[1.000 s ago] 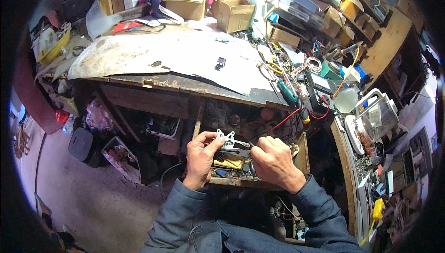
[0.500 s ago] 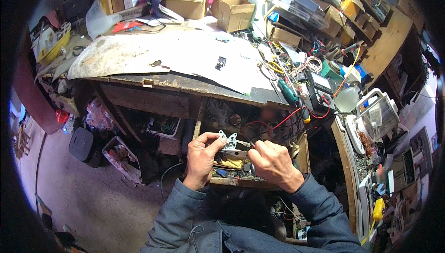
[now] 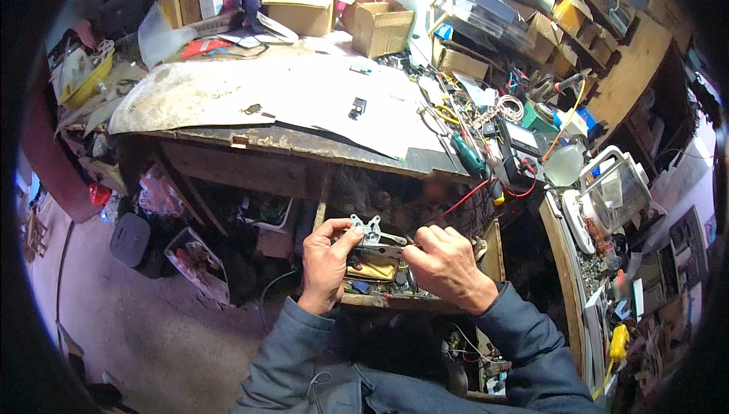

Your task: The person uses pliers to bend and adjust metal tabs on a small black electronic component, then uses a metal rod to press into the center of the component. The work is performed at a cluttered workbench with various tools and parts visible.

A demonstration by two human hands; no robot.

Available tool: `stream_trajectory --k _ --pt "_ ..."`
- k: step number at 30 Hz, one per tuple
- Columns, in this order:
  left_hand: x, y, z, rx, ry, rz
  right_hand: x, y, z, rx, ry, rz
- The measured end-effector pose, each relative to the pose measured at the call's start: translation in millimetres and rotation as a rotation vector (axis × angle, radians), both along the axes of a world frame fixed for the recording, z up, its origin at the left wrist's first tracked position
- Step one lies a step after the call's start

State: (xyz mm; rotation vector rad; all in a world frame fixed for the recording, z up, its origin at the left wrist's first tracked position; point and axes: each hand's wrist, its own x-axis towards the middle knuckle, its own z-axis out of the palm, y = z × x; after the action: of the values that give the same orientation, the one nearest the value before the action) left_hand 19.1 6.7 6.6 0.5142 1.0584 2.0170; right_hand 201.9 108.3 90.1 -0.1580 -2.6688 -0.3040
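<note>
Above an open drawer (image 3: 402,302), my left hand (image 3: 325,266) pinches a small silver metal bracket (image 3: 367,229) with lobed ends between thumb and fingers. My right hand (image 3: 448,266) is closed just to its right, with the fingers curled. Between the two hands, right under the bracket, runs a flat grey metal tool (image 3: 385,250), and its right end goes into my right fist. The tool's exact kind is hard to make out, as the fingers cover part of it. Whether the tool touches the bracket cannot be seen.
Tools and a yellow item (image 3: 372,268) lie in the drawer. Ahead stands a workbench with a white sheet (image 3: 304,95) and a small black part (image 3: 357,108). A green-handled screwdriver (image 3: 466,154), a meter (image 3: 521,138) and cables crowd the right. Cardboard boxes (image 3: 383,28) stand behind.
The view has shifted slightly. My right hand has turned a little, its knuckles spreading, while my left hand keeps hold of the bracket in nearly the same place.
</note>
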Motion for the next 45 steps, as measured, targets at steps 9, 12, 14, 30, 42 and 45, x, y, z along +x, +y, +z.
stream_trajectory --k 9,12,14,30,42,45 --pt "1 -3 3 0.056 -0.042 -0.022 -5 62 21 -0.481 0.328 -0.36" --pt "-1 -1 0 0.068 0.017 -0.025 -23 84 35 -0.325 0.285 -0.507" --pt "-4 -3 1 0.059 0.002 -0.041 -36 96 38 -0.231 0.234 -0.545" --pt "0 0 0 0.085 -0.037 -0.048 -47 24 -41 -1.689 0.204 0.11" --pt "-5 -5 5 0.223 -0.265 -0.23 -38 31 -30 -2.06 0.438 0.101" --pt "-5 -6 7 0.201 -0.252 -0.242 -35 33 -30 -2.146 0.445 0.108"
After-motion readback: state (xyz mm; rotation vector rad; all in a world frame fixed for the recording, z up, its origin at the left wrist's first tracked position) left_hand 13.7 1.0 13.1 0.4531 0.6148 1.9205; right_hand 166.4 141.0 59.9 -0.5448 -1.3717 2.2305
